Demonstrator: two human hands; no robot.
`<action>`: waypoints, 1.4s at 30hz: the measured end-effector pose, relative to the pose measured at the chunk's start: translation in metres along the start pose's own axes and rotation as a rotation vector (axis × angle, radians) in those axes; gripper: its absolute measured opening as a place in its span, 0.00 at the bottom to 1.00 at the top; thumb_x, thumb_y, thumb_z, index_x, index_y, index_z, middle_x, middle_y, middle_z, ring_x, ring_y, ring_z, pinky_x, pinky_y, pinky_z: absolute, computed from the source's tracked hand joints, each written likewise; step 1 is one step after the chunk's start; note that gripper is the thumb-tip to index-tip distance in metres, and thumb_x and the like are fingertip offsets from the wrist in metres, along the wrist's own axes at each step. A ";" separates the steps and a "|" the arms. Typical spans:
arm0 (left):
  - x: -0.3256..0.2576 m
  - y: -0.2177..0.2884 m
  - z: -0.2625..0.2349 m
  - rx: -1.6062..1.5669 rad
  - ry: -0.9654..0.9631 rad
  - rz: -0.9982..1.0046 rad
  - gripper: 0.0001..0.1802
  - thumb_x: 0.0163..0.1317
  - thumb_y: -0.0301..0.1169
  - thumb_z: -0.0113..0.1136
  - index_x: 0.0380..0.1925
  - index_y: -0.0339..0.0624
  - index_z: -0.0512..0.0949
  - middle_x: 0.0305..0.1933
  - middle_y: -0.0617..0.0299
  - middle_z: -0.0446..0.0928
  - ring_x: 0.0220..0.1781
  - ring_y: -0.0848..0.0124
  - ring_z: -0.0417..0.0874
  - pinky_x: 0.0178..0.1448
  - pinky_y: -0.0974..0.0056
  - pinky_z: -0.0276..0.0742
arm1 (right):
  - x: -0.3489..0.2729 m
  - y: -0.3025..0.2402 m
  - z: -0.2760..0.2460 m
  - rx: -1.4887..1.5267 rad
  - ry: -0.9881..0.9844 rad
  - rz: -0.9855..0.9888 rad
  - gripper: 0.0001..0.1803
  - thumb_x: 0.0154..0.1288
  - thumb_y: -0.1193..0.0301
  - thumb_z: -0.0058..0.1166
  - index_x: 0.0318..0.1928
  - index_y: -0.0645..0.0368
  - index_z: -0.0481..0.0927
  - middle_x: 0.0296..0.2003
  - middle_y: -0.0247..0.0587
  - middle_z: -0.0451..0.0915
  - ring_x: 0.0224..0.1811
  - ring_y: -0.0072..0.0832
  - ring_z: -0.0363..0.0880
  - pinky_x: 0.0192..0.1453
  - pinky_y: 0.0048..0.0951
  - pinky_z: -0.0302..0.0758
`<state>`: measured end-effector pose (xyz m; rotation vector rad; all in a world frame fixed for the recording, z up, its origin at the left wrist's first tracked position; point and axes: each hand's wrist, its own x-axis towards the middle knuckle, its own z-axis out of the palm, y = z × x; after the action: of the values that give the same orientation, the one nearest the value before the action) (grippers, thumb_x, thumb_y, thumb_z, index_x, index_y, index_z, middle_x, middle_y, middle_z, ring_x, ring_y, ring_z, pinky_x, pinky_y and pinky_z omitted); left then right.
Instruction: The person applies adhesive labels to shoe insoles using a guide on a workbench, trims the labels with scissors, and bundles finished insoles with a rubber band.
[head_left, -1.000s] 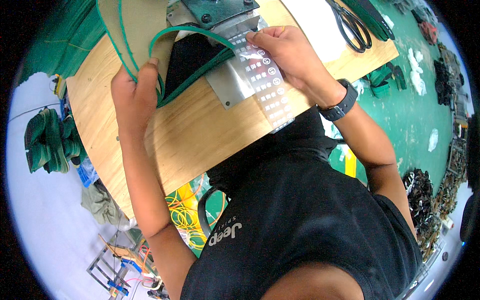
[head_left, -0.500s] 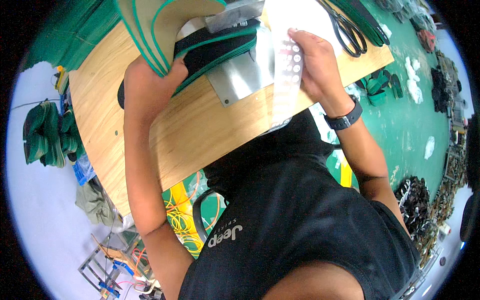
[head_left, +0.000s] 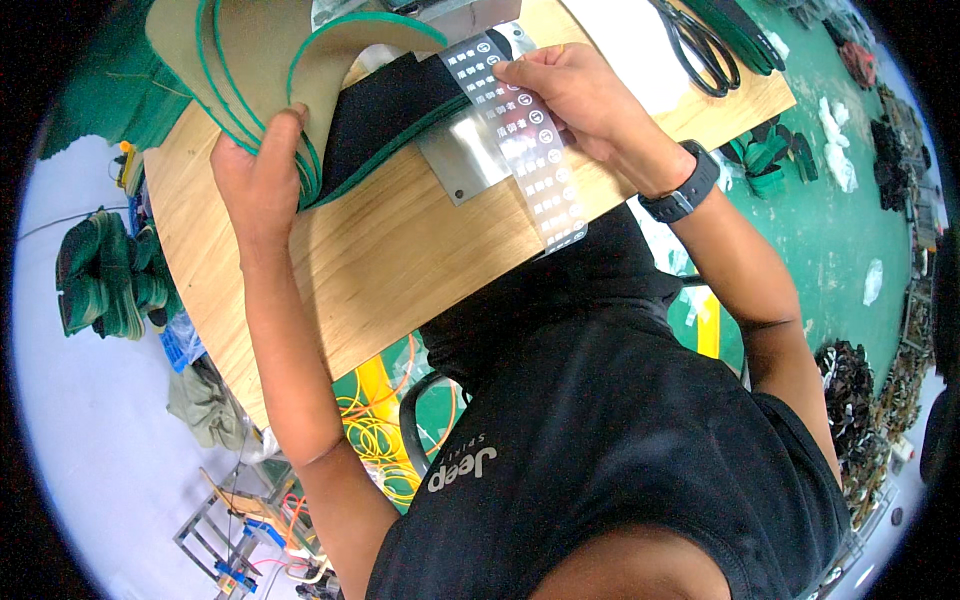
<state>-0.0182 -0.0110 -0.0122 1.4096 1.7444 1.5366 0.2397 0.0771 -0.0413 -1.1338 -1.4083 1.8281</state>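
Note:
With my left hand I grip several tan mats with green bound edges; they bend upward, with the thumb on top. Under them lies a black mat surface, also edged in green. My right hand pinches the edge of a long see-through strip carrying rows of white printed labels. The strip's upper part overlaps the black mat's right end; its lower end reaches the table's near edge. Beneath them a shiny metal plate shows partly. A metal machine part stands just beyond.
On the wooden table, black-handled scissors lie on a white sheet at the right, beside dark green-edged pieces. A green stack sits far left. Yellow hoses coil below; more pieces lie on the floor.
My left hand has moved left, drawing the tan mats back and exposing more black surface. My right hand has moved left, bringing the label strip over the mat's end.

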 end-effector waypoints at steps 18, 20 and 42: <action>-0.006 0.014 0.019 0.587 -0.276 0.250 0.20 0.50 0.41 0.66 0.40 0.41 0.78 0.34 0.49 0.80 0.37 0.54 0.80 0.44 0.56 0.74 | -0.009 -0.002 0.003 -0.052 0.030 -0.044 0.12 0.67 0.68 0.53 0.31 0.63 0.79 0.23 0.33 0.79 0.20 0.16 0.76 0.26 0.15 0.76; -0.006 0.016 0.022 0.659 -0.306 0.307 0.24 0.47 0.42 0.68 0.41 0.41 0.77 0.38 0.47 0.80 0.41 0.49 0.79 0.46 0.53 0.74 | -0.012 -0.003 0.004 -0.062 0.011 -0.070 0.11 0.67 0.68 0.52 0.30 0.63 0.79 0.22 0.33 0.78 0.20 0.16 0.76 0.25 0.14 0.75; -0.002 -0.004 -0.003 0.026 0.021 0.007 0.11 0.54 0.30 0.62 0.35 0.34 0.79 0.32 0.65 0.79 0.34 0.76 0.76 0.42 0.69 0.73 | -0.005 -0.001 0.011 -0.056 0.085 -0.065 0.11 0.63 0.70 0.55 0.29 0.68 0.79 0.22 0.42 0.81 0.18 0.25 0.80 0.21 0.23 0.76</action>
<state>-0.0215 -0.0133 -0.0153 1.4188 1.7793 1.5430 0.2322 0.0686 -0.0377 -1.1660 -1.4387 1.6853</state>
